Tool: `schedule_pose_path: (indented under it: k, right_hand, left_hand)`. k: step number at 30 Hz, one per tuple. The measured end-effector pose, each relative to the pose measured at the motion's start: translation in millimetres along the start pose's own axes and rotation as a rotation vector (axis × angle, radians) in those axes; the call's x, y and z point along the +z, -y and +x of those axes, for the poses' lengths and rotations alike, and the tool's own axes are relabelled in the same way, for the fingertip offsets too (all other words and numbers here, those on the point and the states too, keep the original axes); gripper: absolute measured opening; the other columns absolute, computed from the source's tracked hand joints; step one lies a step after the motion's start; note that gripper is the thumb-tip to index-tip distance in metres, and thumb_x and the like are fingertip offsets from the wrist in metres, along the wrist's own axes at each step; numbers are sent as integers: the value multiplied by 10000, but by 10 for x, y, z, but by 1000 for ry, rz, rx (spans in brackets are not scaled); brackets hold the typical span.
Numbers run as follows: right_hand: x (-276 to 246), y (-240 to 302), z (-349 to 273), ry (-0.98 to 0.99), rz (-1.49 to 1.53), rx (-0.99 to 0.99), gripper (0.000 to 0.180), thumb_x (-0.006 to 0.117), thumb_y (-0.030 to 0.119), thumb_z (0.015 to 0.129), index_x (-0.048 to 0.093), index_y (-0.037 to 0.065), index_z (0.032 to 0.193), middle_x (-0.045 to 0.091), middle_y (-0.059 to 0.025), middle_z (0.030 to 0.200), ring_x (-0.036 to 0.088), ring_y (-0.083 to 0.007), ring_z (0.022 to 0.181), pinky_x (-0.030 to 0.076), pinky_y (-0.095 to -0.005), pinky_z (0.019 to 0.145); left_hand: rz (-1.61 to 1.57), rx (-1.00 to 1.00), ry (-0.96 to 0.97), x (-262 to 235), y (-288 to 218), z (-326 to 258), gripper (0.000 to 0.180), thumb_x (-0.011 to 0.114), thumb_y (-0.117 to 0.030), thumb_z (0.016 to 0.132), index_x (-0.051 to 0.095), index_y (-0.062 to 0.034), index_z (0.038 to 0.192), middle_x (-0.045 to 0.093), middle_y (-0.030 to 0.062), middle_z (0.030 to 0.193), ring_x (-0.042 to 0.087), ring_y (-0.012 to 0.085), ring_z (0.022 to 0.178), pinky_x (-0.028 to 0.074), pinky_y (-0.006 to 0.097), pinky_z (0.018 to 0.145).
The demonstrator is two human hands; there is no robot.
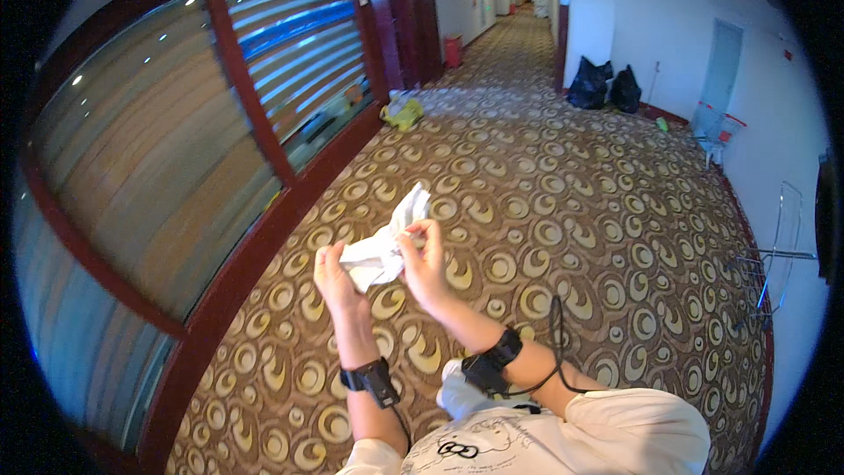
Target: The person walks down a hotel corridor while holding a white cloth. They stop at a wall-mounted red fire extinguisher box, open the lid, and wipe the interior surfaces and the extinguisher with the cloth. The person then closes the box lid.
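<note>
Left hand (332, 278): my grip is closed, pinching the cloth's left edge.
White cloth (380, 253): bunched, held between my two hands above the patterned carpet (563, 237).
Right hand (425, 262): my grip is closed on the gathered folds; an end juts up past it.
Step in hand: judged as working the gathered cloth two-handed.
Next move: calls, I judge, for firm pinches, since loose folds could slip.
Yellow bag (404, 113): on the carpet beside the glass partition (149, 158); contents unclear.
Red bin (453, 51): at the corridor's left; inside not visible.
Black bags (587, 88): two, bulging, contents hidden.
</note>
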State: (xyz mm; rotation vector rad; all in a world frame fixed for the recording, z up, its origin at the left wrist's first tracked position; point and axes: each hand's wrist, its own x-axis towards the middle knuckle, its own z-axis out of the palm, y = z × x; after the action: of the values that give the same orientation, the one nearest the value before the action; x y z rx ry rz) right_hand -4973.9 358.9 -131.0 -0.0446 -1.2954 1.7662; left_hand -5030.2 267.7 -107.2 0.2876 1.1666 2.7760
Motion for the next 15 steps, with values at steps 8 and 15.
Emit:
schedule_pose_path:
  k: [8,15]
  right_hand:
    - [-104,-570,1496,-97,41,-40,130,511,100,871,400,86,936,455,-7,818,447,-26,551,350,-159,404]
    - [-310,-639,2340,-180,-81,-92,114,504,95,871,406,79,926,465,-11,824,456,-20,554,353,-158,393]
  left_hand:
    - [30,-50,105,758,508,1406,145,472,-65,851,406,-112,731,471,-6,663,524,120,563,479,271,485]
    - [-9,-91,157,1272,941,2130,175,490,-40,835,406,-122,705,458,-18,650,507,101,567,460,242,508]
